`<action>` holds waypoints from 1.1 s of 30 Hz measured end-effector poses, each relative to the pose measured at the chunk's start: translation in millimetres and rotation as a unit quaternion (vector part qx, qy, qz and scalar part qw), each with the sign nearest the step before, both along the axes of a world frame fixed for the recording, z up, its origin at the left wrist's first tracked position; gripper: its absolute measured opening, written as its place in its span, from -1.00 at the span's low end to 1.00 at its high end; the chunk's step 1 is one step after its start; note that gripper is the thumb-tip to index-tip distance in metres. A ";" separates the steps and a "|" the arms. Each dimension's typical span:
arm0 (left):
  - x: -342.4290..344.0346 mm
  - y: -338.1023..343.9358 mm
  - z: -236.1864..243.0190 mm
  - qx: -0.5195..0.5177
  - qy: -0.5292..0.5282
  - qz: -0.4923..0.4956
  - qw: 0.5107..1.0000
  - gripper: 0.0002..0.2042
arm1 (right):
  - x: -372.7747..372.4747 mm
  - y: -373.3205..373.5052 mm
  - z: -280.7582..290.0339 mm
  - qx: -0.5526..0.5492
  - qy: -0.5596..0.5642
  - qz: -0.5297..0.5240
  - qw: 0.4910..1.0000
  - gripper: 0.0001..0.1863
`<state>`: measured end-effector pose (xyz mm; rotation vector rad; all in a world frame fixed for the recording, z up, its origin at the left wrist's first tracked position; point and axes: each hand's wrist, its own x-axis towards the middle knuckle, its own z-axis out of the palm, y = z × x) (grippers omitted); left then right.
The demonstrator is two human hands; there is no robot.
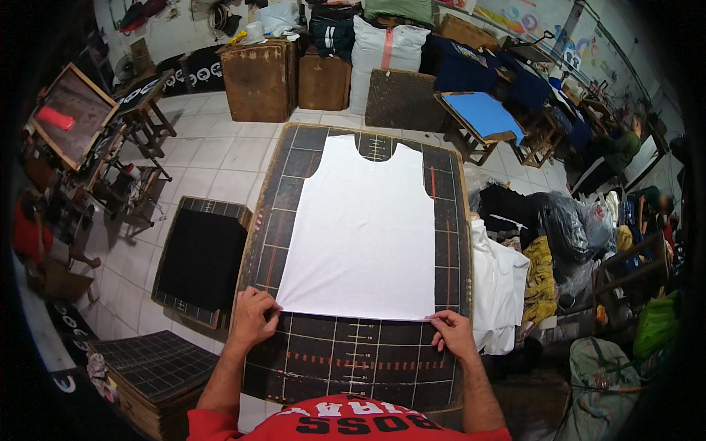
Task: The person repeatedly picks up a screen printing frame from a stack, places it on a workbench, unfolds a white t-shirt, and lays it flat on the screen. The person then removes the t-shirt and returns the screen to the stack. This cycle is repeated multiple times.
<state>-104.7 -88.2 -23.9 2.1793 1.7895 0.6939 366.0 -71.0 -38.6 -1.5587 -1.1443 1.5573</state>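
A white shirt panel [360, 235], cut with a scooped neck and curved armholes, lies flat on a dark board [353, 371] marked with a light grid and red dashes. The neckline is at the far end and the straight hem faces me. My left hand [257, 317] is closed at the hem's left corner, thumb and fingers pinching the cloth. At the right corner my right hand [452, 331] pinches the hem between thumb and forefinger, with the other fingers curled. Between the two hands the hem runs nearly straight.
Left of the board, black cloth [202, 261] covers a smaller gridded board; a stack of gridded boards [158, 364] stands nearer. White fabric [496, 287] hangs at the right beside heaped clothes and bags. A blue-topped stand [482, 116] is beyond. People are at both sides.
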 end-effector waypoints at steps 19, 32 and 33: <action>98.4 55.3 -30.6 -0.024 0.083 -0.005 0.996 -0.23 | -179.3 292.8 -18.1 0.425 -0.539 0.138 0.714 -0.24; 53.4 84.0 -39.1 0.108 -0.044 0.275 0.954 -0.64 | -278.6 271.0 -30.1 0.508 -0.505 0.218 0.663 -0.37; 53.3 100.1 -41.3 0.148 -0.025 0.293 0.944 -0.69 | -278.3 266.8 -28.3 0.514 -0.498 0.230 0.659 -0.38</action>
